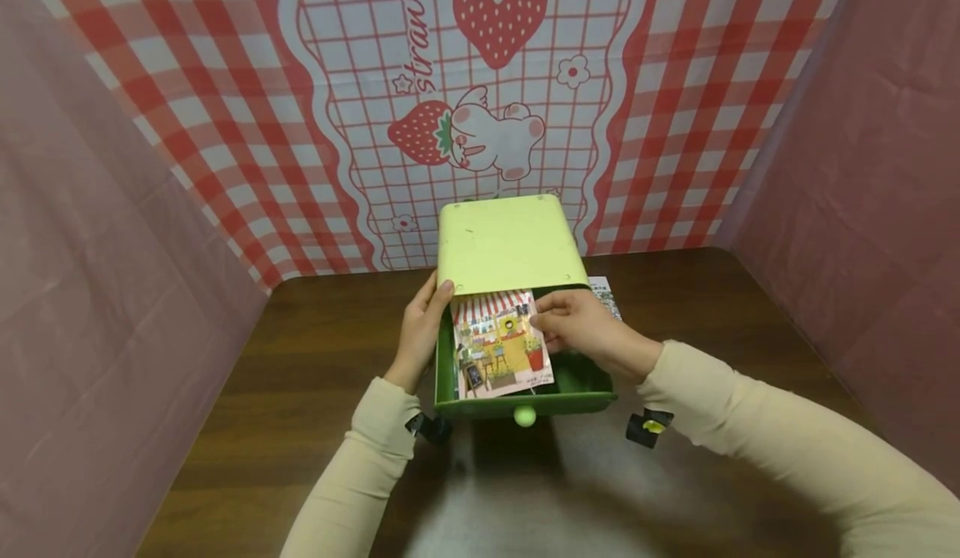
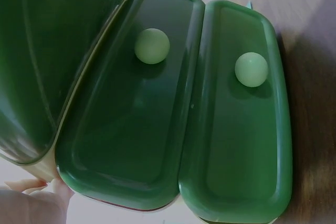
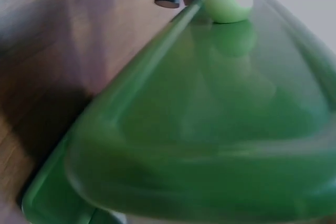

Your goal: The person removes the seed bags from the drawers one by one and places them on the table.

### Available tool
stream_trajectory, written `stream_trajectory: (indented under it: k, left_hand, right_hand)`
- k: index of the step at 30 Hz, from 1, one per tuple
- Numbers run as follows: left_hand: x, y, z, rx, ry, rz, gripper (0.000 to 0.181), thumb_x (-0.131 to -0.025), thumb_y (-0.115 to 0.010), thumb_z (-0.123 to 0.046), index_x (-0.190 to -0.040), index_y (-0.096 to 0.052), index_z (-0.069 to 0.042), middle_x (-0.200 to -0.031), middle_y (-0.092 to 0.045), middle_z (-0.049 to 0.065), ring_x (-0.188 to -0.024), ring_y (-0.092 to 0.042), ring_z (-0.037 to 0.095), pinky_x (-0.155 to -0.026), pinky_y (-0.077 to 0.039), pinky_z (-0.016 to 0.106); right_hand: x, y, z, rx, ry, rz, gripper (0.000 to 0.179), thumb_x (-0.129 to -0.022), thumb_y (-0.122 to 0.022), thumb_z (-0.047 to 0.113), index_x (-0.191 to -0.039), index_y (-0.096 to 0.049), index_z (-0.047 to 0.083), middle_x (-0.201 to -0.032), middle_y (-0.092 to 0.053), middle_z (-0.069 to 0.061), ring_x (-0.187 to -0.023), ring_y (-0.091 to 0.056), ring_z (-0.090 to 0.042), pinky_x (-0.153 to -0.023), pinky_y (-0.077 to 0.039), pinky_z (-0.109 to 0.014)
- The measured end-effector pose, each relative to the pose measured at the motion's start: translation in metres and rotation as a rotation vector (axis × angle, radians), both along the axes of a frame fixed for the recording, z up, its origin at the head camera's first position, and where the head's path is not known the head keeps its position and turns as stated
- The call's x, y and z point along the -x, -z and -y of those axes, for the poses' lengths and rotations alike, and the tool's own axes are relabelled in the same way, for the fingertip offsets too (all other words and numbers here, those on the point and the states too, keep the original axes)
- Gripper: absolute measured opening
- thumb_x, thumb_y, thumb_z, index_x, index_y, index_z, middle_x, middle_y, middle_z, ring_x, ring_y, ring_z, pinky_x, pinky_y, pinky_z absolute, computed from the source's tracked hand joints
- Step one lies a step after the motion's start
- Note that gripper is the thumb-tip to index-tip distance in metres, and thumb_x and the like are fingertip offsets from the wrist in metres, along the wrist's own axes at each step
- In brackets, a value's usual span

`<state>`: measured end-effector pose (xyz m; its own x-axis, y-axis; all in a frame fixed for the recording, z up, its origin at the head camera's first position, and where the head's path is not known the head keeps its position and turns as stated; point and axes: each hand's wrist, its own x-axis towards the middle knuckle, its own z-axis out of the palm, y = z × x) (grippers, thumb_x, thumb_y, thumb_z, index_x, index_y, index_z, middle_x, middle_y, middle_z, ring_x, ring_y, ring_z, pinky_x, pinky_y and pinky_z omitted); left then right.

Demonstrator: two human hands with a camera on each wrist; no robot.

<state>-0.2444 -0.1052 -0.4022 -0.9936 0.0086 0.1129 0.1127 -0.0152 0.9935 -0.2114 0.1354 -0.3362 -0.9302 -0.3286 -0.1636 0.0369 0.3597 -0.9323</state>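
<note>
A small drawer cabinet with a pale yellow-green shell stands at the back of the table. Its top green drawer is pulled out, with a round pale knob. Over the drawer lies a colourful picture packet with a striped awning and plants, its far end at the cabinet's opening. My right hand pinches the packet's right edge between thumb and fingers. My left hand rests against the cabinet's left side, thumb by the top front corner; part of its fingers is hidden.
Two lower drawers are closed under the pulled-out one. Behind my right hand, a printed sheet or packet shows beside the cabinet. A red checked cloth hangs behind the wooden table, with pink curtains at the sides.
</note>
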Motion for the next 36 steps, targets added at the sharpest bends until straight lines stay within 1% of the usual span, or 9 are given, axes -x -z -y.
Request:
stream_trajectory:
  k: [2,8,13,19,22,26,29,32,36]
  left_hand:
    - [0.0,0.0,0.0,0.006,0.0,0.0,0.063,-0.099,-0.052,-0.044,-0.154,-0.032,-0.02,-0.149,-0.047,0.013,-0.118,-0.058,0.027,-0.105,-0.047,0.044]
    - [0.0,0.001,-0.001,-0.015,0.005,-0.006,0.062,-0.099,-0.054,-0.042,-0.153,-0.034,-0.02,-0.15,-0.046,0.012,-0.122,-0.056,0.026,-0.105,-0.046,0.042]
    - [0.0,0.001,0.0,-0.042,0.006,0.017,0.06,-0.099,-0.054,-0.042,-0.152,-0.036,-0.023,-0.136,-0.057,0.017,-0.095,-0.064,0.017,-0.086,-0.054,0.032]
    - [-0.001,-0.002,-0.001,-0.051,0.011,0.007,0.059,-0.099,-0.053,-0.041,-0.153,-0.035,-0.023,-0.133,-0.059,0.02,-0.09,-0.063,0.013,-0.08,-0.054,0.025]
    - [-0.001,-0.003,-0.002,-0.045,0.006,0.001,0.059,-0.099,-0.053,-0.04,-0.153,-0.035,-0.022,-0.141,-0.054,0.015,-0.099,-0.062,0.015,-0.091,-0.052,0.027]
    - [0.0,-0.002,-0.002,-0.037,-0.001,-0.015,0.061,-0.099,-0.053,-0.039,-0.153,-0.036,-0.019,-0.153,-0.042,0.009,-0.126,-0.051,0.02,-0.111,-0.04,0.037]
    - [-0.001,-0.003,-0.003,-0.044,0.001,-0.023,0.061,-0.098,-0.054,-0.038,-0.153,-0.035,-0.017,-0.156,-0.038,0.007,-0.135,-0.044,0.023,-0.115,-0.035,0.04]
    - [-0.001,-0.004,-0.002,-0.051,-0.001,-0.011,0.061,-0.098,-0.054,-0.039,-0.153,-0.036,-0.018,-0.154,-0.041,0.007,-0.124,-0.052,0.02,-0.107,-0.043,0.034]
    - [-0.002,-0.004,-0.002,-0.056,-0.005,0.015,0.06,-0.099,-0.053,-0.04,-0.153,-0.036,-0.019,-0.145,-0.051,0.013,-0.099,-0.061,0.011,-0.088,-0.052,0.023]
  right_hand:
    - [0.0,-0.002,-0.002,0.017,0.002,0.024,0.035,-0.099,-0.056,0.013,-0.126,-0.055,-0.01,-0.096,-0.066,-0.01,-0.075,-0.058,-0.011,-0.069,-0.057,-0.026]
    - [-0.004,-0.011,-0.009,0.078,0.013,0.148,0.04,-0.099,-0.058,0.017,-0.129,-0.055,-0.009,-0.11,-0.069,-0.016,-0.082,-0.067,-0.012,-0.076,-0.06,-0.027]
    - [-0.008,-0.013,-0.016,0.11,-0.006,0.206,0.044,-0.098,-0.059,0.018,-0.131,-0.052,-0.01,-0.111,-0.069,-0.015,-0.086,-0.069,-0.014,-0.079,-0.06,-0.031]
    - [-0.016,-0.015,-0.027,0.135,-0.05,0.231,0.045,-0.097,-0.061,0.018,-0.13,-0.052,-0.011,-0.108,-0.071,-0.013,-0.089,-0.071,-0.016,-0.081,-0.06,-0.034]
    - [-0.022,-0.016,-0.032,0.121,-0.065,0.238,0.044,-0.096,-0.062,0.018,-0.128,-0.055,-0.011,-0.107,-0.072,-0.013,-0.088,-0.071,-0.018,-0.08,-0.06,-0.035]
    - [-0.03,-0.018,-0.037,0.102,-0.083,0.246,0.043,-0.095,-0.065,0.02,-0.125,-0.057,-0.01,-0.106,-0.073,-0.013,-0.086,-0.071,-0.018,-0.078,-0.061,-0.034]
    - [-0.036,-0.022,-0.041,0.103,-0.089,0.239,0.043,-0.093,-0.067,0.022,-0.122,-0.059,-0.01,-0.104,-0.073,-0.012,-0.085,-0.071,-0.018,-0.077,-0.061,-0.034]
    - [-0.039,-0.027,-0.046,0.113,-0.082,0.222,0.039,-0.092,-0.068,0.022,-0.116,-0.061,-0.008,-0.1,-0.073,-0.01,-0.083,-0.071,-0.018,-0.075,-0.061,-0.034]
    - [-0.04,-0.036,-0.054,0.137,-0.047,0.198,0.03,-0.093,-0.067,0.023,-0.108,-0.063,-0.003,-0.095,-0.074,-0.007,-0.078,-0.07,-0.017,-0.071,-0.061,-0.033]
